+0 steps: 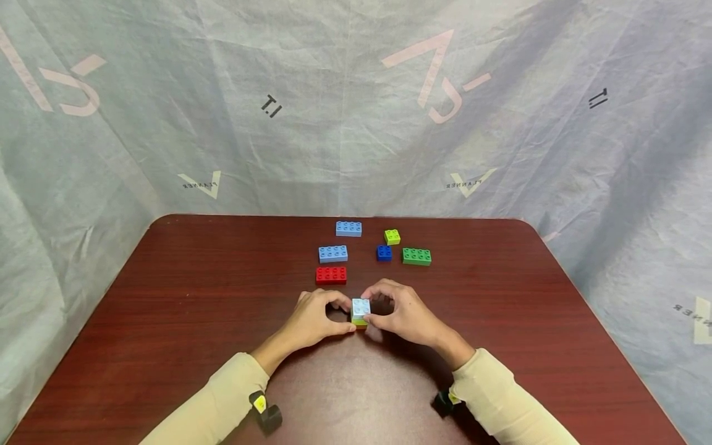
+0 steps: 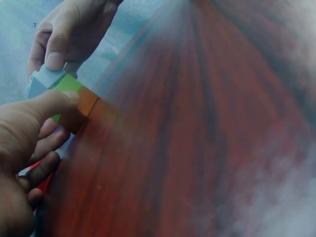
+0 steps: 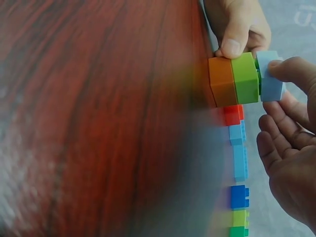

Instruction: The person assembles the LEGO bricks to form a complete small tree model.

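Note:
A small stack stands on the table between both hands: an orange brick (image 3: 222, 83) at the bottom, a lime green brick (image 3: 245, 79) on it, and a light blue brick (image 1: 360, 306) on top. In the right wrist view a narrow gap with green studs shows beneath the light blue brick. My left hand (image 1: 311, 317) pinches the lower part of the stack, its thumb across the green and orange bricks. From the other side my right hand (image 1: 410, 315) holds the light blue brick between thumb and fingers.
Beyond the hands lie a red brick (image 1: 330, 275), two blue long bricks (image 1: 333, 254) (image 1: 348, 229), a dark blue square brick (image 1: 384, 253), a lime square brick (image 1: 392, 237) and a green long brick (image 1: 416, 256). A grey cloth (image 1: 345, 123) hangs behind the brown table (image 1: 222, 259).

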### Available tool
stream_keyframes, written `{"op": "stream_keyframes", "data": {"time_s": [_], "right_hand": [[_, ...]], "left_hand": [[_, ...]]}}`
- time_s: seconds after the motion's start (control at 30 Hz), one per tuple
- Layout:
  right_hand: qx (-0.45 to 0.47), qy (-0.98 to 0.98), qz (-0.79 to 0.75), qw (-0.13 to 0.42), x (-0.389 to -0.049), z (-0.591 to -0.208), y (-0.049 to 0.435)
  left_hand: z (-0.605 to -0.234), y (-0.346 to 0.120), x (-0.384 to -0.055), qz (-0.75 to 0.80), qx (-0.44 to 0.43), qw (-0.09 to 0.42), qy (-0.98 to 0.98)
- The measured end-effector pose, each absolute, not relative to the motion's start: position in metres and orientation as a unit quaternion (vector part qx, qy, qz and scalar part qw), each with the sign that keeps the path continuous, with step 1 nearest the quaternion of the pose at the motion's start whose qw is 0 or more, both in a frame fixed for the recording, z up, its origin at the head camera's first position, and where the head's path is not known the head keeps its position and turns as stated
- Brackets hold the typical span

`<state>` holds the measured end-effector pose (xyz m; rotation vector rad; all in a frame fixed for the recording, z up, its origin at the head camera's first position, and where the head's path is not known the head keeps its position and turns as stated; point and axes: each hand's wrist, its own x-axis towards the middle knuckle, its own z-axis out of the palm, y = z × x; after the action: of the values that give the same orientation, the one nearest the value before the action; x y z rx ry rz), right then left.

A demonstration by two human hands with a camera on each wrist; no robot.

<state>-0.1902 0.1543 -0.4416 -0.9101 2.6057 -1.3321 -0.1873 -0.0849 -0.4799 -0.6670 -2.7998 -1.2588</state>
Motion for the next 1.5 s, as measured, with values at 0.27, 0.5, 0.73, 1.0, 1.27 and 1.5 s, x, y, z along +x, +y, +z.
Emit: {"op": "stream_keyframes", "data": {"time_s": [0.27, 0.5, 0.73, 1.0, 1.27, 1.5], "right_hand": [[-0.306, 0.852, -0.424, 0.032, -0.19, -0.441, 0.153], [-0.308, 0.855, -0.416, 0.027, -0.192, -0.443, 0.153], [-0.298, 0.854, -0.425, 0.033, -0.191, -0.445, 0.153], [-0.288, 0.846, -0.447, 0.042, -0.19, -0.448, 0.154], [-0.276, 0.844, -0.457, 0.055, -0.19, -0.45, 0.155], [-0.272, 0.846, -0.455, 0.063, -0.19, -0.452, 0.154]], "left_hand": [[-0.481, -0.087, -0.188, -0.447, -0.228, 0.008, -0.865], [-0.482, -0.087, -0.19, -0.494, -0.237, 0.003, -0.836], [-0.481, -0.088, -0.19, -0.489, -0.242, 0.005, -0.838], [-0.479, -0.088, -0.189, -0.478, -0.241, 0.011, -0.845], [-0.477, -0.087, -0.189, -0.463, -0.237, 0.022, -0.854], [-0.472, -0.089, -0.187, -0.445, -0.222, 0.01, -0.867]]}}
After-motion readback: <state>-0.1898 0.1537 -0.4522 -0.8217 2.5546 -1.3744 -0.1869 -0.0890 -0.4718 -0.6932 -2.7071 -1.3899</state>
